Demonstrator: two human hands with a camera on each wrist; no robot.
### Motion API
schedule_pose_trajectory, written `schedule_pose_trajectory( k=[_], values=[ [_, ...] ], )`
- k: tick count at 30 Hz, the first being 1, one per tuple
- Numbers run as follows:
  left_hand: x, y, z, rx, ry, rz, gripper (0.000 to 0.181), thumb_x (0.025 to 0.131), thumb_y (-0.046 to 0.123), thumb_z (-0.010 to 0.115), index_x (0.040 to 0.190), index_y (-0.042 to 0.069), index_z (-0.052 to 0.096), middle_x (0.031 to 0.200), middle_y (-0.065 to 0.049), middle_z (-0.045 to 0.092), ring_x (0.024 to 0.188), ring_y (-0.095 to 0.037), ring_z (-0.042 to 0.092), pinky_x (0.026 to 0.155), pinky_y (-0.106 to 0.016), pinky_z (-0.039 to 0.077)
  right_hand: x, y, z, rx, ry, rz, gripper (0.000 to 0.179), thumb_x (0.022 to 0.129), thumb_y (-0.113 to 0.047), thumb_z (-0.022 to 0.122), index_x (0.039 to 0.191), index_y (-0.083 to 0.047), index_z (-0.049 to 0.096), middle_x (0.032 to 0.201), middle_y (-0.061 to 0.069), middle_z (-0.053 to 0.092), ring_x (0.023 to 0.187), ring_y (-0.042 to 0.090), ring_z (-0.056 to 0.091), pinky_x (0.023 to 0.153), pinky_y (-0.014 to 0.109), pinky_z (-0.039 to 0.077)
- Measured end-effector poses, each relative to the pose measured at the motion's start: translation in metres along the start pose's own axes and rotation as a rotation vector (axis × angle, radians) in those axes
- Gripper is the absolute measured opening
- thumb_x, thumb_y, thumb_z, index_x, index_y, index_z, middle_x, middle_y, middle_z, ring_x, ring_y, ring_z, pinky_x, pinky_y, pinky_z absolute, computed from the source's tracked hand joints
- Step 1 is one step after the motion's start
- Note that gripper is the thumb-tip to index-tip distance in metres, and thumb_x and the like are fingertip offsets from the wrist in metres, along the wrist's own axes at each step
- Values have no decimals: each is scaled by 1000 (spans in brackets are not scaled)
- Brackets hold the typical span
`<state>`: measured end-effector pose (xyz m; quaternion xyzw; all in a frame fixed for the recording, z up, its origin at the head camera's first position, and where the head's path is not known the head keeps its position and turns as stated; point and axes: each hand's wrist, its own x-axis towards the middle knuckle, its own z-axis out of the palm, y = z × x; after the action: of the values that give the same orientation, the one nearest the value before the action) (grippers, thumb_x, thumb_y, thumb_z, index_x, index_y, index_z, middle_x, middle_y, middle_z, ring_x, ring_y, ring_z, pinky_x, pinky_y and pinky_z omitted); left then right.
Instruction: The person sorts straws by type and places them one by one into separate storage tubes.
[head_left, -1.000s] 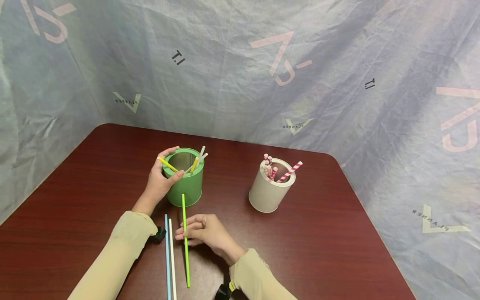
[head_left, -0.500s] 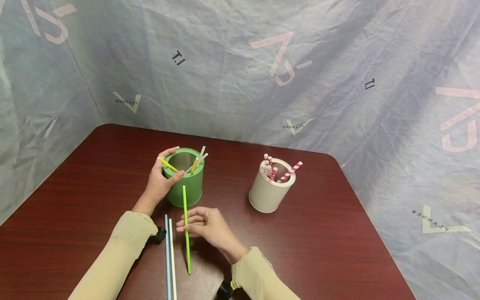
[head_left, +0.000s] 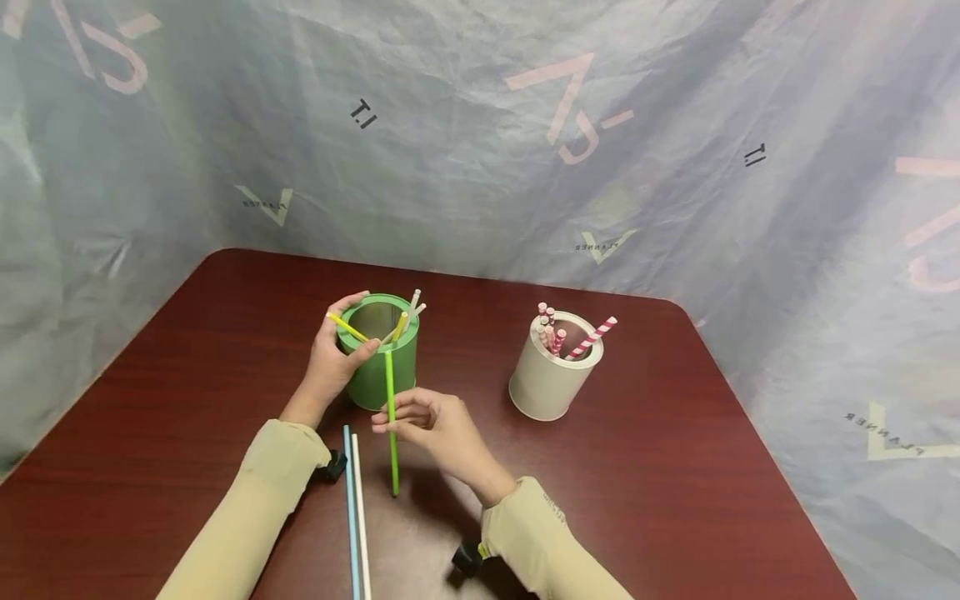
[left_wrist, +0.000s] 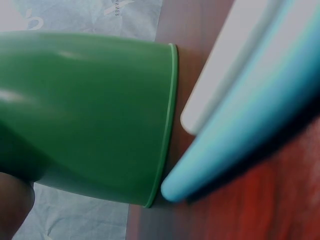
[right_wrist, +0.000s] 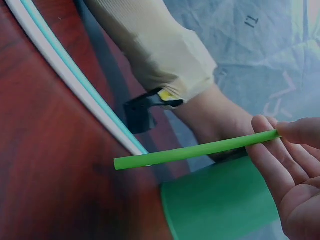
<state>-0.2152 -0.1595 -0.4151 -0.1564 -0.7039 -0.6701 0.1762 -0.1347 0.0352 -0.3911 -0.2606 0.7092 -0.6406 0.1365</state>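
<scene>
My left hand (head_left: 330,358) holds the green can (head_left: 382,379) by its rim, thumb at the near side. Yellow and white straws (head_left: 347,326) stick out of that can. Between thumb and fingers, my right hand (head_left: 453,437) pinches a bright green straw (head_left: 394,467) in front of the can. The straw's upper end overlaps the can's wall just under the rim in the head view; whether they touch, I cannot tell. From the right wrist view, the thumb presses the green straw (right_wrist: 200,150) against the fingers. The left wrist view shows the can's side (left_wrist: 90,110).
A blue straw (head_left: 352,517) and a white straw (head_left: 362,517) lie side by side on the dark red table (head_left: 660,467), near my left forearm. To the right stands a cream can (head_left: 547,387) with several red-and-white striped straws (head_left: 592,337). A printed cloth (head_left: 465,167) hangs behind.
My right hand has moved up and forward, bringing the green straw's tip up toward the green can's rim. The left hand keeps its hold on the can. The head view has shifted slightly.
</scene>
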Motion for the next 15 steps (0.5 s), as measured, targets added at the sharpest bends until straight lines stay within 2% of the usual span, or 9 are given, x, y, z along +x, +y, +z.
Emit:
schedule_pose_trajectory(
  k=[4,6,10,15],
  values=[
    [2,17,13,1,-14,-4,70,79,-1,64,143,-4,36,143,-24,43,108,-10,50,86,-11,41,3,-9,-16,-32,33,-75,19,89,2,63,107,9,63,103,30,69,98,44,68,85,25,55],
    [3,22,14,12,-22,-4,70,80,-1,64,144,-5,35,142,-27,42,107,-12,50,85,-11,42,5,-13,-20,-41,50,-101,19,89,2,63,107,9,63,102,30,70,98,45,68,84,24,55],
    [3,25,9,34,-19,-14,71,80,-1,63,145,-3,35,143,-24,43,107,-14,50,84,-11,42,9,-17,-19,-48,56,-128,20,90,-1,64,107,8,63,103,29,70,98,42,68,86,23,55],
    [-3,24,0,77,-46,-35,71,80,-1,64,145,-2,35,144,-24,42,107,-15,50,84,-11,43,9,-16,-11,-38,82,-118,19,90,-1,64,107,7,63,103,27,71,98,36,70,84,22,55]
  ],
)
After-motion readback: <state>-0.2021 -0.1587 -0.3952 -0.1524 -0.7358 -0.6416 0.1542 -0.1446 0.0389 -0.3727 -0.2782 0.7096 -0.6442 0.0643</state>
